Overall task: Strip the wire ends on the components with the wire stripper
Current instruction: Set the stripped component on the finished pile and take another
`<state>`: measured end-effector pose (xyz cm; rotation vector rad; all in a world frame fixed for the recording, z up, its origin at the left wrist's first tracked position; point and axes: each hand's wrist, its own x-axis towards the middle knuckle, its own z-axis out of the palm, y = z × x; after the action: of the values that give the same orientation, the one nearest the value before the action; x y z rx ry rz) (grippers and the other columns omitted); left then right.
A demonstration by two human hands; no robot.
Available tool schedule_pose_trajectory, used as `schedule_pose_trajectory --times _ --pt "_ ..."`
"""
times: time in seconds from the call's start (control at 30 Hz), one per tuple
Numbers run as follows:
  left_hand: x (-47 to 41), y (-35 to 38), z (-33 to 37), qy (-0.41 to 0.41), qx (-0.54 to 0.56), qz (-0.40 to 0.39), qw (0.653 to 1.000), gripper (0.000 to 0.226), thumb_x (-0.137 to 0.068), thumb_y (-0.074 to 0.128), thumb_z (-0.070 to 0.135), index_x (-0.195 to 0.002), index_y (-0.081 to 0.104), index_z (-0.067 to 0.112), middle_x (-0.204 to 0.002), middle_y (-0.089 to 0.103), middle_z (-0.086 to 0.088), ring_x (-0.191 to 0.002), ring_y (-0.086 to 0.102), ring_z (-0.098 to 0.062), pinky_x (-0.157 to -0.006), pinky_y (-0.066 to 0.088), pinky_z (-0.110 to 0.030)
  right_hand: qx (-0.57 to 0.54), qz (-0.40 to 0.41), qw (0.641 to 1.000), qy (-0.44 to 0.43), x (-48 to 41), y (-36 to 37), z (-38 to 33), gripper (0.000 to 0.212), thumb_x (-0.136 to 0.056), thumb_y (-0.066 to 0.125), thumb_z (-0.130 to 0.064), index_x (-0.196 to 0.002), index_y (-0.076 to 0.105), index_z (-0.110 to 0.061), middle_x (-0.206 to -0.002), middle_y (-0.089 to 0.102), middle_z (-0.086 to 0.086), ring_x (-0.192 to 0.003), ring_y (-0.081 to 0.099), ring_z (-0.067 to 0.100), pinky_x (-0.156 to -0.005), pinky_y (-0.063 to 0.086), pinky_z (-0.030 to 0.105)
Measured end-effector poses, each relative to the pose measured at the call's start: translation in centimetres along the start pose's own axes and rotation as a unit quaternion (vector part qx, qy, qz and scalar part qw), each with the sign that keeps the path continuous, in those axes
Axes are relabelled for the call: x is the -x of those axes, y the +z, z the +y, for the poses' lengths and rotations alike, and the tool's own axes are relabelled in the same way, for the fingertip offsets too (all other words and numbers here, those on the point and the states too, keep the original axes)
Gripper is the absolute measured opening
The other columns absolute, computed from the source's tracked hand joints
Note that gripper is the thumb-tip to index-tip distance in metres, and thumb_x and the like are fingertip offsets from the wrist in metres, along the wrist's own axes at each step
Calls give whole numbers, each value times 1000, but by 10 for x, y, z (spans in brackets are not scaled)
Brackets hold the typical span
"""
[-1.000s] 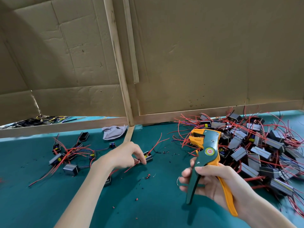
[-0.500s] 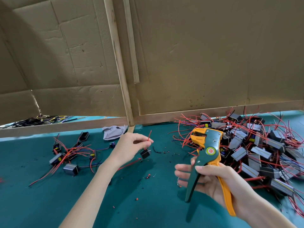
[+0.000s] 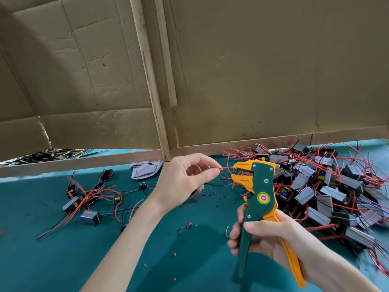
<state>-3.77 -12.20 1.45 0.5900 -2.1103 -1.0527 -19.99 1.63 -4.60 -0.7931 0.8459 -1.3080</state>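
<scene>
My right hand grips the green and orange wire stripper by its handles, jaws open and pointing left. My left hand pinches a red wire between thumb and forefinger, its tip just at the jaws. The small dark component on that wire hangs under my left palm, mostly hidden. A big pile of grey components with red wires lies at the right. A smaller group of components lies at the left on the green table.
Cardboard walls on wooden battens close off the back of the table. A crumpled grey cloth lies by the batten's foot. Small red and black insulation scraps dot the table between my arms. Black and yellow wires lie beyond the left batten.
My left hand lifted the component off the table and moved right, bringing the red wire's end up to the stripper's jaws. My right hand raised the stripper slightly.
</scene>
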Motion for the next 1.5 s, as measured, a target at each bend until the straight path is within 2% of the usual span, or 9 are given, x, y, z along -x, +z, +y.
schedule_pose_trajectory --times 0.1,0.27,0.37,0.6,0.83,1.0,1.23,1.37,1.5 --pt "2 1 8 14 -25 -27 999 8 -80 66 36 -83 72 31 -69 61 7 -61 46 -15 -62 39 -34 9 -15 1000 1 2 2 0 28 -57 78 -5 -80 64 1 -81 62 35 -73 66 46 -66 56 49" --pt "3 2 14 19 2 -47 999 5 -87 70 17 -84 73 20 -82 66 -15 -68 46 -21 -64 38 -33 20 -32 999 -9 3 4 1 30 -58 78 -5 -82 61 3 -78 60 33 -70 64 45 -67 55 50" --pt "3 3 14 7 -3 -54 998 7 -87 69 16 -81 72 18 -78 67 -12 -69 50 -18 -67 41 -36 26 -36 999 -14 3 4 1 27 -59 78 -6 -81 63 2 -77 59 32 -69 63 44 -67 55 50" --pt "4 2 13 -15 8 -72 997 11 -88 68 15 -77 69 19 -64 61 10 -59 48 -7 -55 38 -15 48 -42 998 -20 3 3 2 29 -61 84 -11 -80 65 0 -73 58 30 -67 61 42 -67 54 51" --pt "4 0 12 -14 1 -92 996 9 -88 68 16 -79 69 16 -66 61 7 -61 49 -7 -59 40 -19 97 -7 995 -28 7 6 3 29 -64 85 -26 -73 65 -7 -56 53 21 -48 54 31 -52 51 40" --pt "3 0 7 -22 -18 -118 993 13 -95 58 17 -85 65 14 -62 62 9 -57 51 -6 -59 42 -20 120 81 988 -55 4 8 14 59 -48 90 -46 -52 48 -6 -42 41 15 -32 42 24 -39 42 28" --pt "0 5 -7 -40 -10 -34 999 21 -93 40 46 -83 47 28 -52 35 15 -56 31 -15 -63 33 -39 -4 6 999 -42 -4 2 10 51 -42 97 -25 -78 69 -3 -76 60 27 -69 63 43 -68 56 49" --pt "-2 6 -11 -46 -3 -23 999 37 -96 33 53 -90 46 19 -57 41 20 -57 38 -3 -68 37 -30 -21 20 999 -43 -5 -4 7 52 -40 97 -23 -79 69 -2 -77 59 27 -70 63 43 -69 56 50" --pt "0 6 -10 -63 -3 -40 997 22 -98 41 38 -96 54 20 -66 48 17 -61 45 -1 -64 37 -12 -40 21 998 -39 -5 -1 6 53 -37 97 -21 -78 69 -2 -76 59 26 -69 63 42 -67 56 50"
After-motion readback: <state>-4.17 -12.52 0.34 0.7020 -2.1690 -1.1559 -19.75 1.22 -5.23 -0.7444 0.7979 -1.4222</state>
